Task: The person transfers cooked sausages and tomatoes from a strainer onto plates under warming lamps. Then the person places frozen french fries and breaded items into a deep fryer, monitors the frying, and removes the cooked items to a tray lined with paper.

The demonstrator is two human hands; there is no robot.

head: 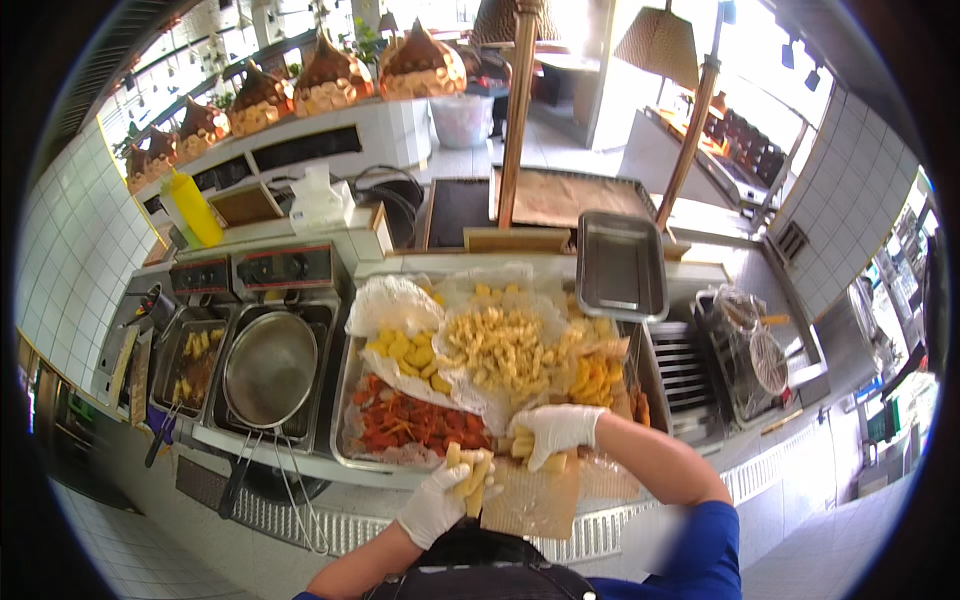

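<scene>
My left hand [442,499], in a white glove, grips several pale yellow food sticks [474,480] near the tray's front edge. To its right, my right hand [546,435], gloved too, is closed over more pale sticks [553,461] on brown paper [532,502] that hangs over the front. The large metal tray [341,420] holds paper-lined piles: red food pieces [412,420] at front left, yellow rounds [405,352] behind them, pale fried pieces [502,345] in the middle and orange fried pieces [596,379] at right.
On the left, a fryer [187,367] holds food in oil; a large strainer [271,371] rests over its neighbour, handles jutting forward. An empty metal pan [621,266] overlaps the tray's back right. Wire skimmers [769,364] lie further right. Copper posts [517,112] rise behind the counter.
</scene>
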